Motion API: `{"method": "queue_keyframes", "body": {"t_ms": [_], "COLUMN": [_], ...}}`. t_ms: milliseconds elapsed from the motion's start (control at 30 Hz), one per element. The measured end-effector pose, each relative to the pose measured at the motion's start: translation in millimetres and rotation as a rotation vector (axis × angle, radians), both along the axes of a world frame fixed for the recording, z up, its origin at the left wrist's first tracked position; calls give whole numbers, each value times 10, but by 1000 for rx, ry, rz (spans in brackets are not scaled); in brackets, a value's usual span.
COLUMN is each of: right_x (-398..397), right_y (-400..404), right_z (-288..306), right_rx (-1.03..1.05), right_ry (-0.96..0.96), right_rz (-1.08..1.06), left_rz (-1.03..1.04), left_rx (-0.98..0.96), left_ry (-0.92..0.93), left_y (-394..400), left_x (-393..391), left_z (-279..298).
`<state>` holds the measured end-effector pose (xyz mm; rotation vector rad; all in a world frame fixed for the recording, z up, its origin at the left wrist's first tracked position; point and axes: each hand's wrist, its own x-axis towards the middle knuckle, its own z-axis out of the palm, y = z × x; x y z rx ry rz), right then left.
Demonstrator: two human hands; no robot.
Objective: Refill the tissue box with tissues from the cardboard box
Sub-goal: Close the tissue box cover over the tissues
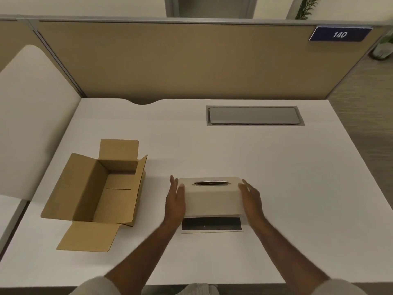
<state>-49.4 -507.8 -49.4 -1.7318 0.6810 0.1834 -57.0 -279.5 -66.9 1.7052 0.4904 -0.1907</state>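
Toward the front of the counter [287, 188], right of the open cardboard box [102, 188], is the tissue box [212, 201]. The left grip [175, 201] and right grip [251, 199] press its ends, fingers straight, not clenched. Equal pressure should keep it level above the dark base [211, 224].

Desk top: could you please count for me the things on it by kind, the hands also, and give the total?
cardboard box: 1, brown, flaps open
tissue box: 1, white
dark flat panel at the tissue box's near edge: 1
hands: 2, left hand and right hand, one at each end of the tissue box
grey hatch set in the desk: 1
Total: 6
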Motion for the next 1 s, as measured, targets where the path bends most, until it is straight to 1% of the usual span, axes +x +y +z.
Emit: {"method": "queue_keyframes", "body": {"t_ms": [133,300,533,833,867,900,933,1000], "right_x": [-386,-617,-747,-766,-755,-733,-700,-592], "right_y": [11,58,55,7,-6,-15,-19,-2], "right_z": [-97,-223,-334,-361,-335,-302,-250,-110], "right_rx": [55,113,159,129,83,-9,-137,-422], "right_ry": [-93,-97,-109,-155,-162,-184,-226,-368], "right_rz": [-27,-70,-61,-23,-24,-11,29,173], "left_rz": [-32,-92,-190,-170,-158,-151,-153,-193], "left_rx": [-38,-28,20,9,38,77,120,231], "left_ry": [-96,-89,-117,-127,-134,-161,-208,-328], "left_y": [14,69,130,128,124,125,127,125], "left_x": [-446,-730,-850,-815,-789,-752,-704,-570], "left_z": [-145,-322,-404,-345,-321,-294,-254,-160]}}
